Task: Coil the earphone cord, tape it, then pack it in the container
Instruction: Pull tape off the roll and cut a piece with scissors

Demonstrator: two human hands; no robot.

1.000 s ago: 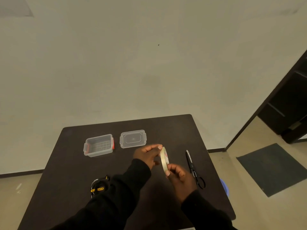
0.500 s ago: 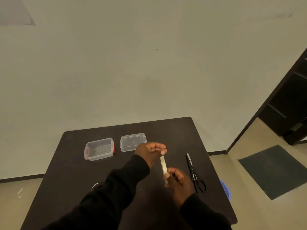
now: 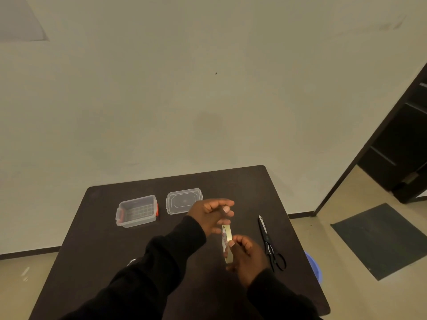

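Note:
A cream tape roll (image 3: pixel 226 243) is held edge-on above the table by my right hand (image 3: pixel 248 257), thumb on its rim. My left hand (image 3: pixel 210 215) is just above the roll with its fingertips pinched together, apparently on the tape's loose end; the strip itself is too faint to see. The clear container (image 3: pixel 136 211) with red latches stands open at the back left, and its clear lid (image 3: pixel 183 200) lies flat beside it. My left sleeve hides the earphone cord, except for a small glint (image 3: pixel 132 262) at its edge.
Black scissors (image 3: pixel 269 243) lie shut on the dark table (image 3: pixel 92 239), right of my hands. A blue tub (image 3: pixel 313 266) shows below the table's right edge. A dark mat lies on the floor to the right, near a doorway.
My left hand has lifted off the roll and now pinches just above it. The roll has dropped slightly with my right hand. My left sleeve now covers the earphone cord.

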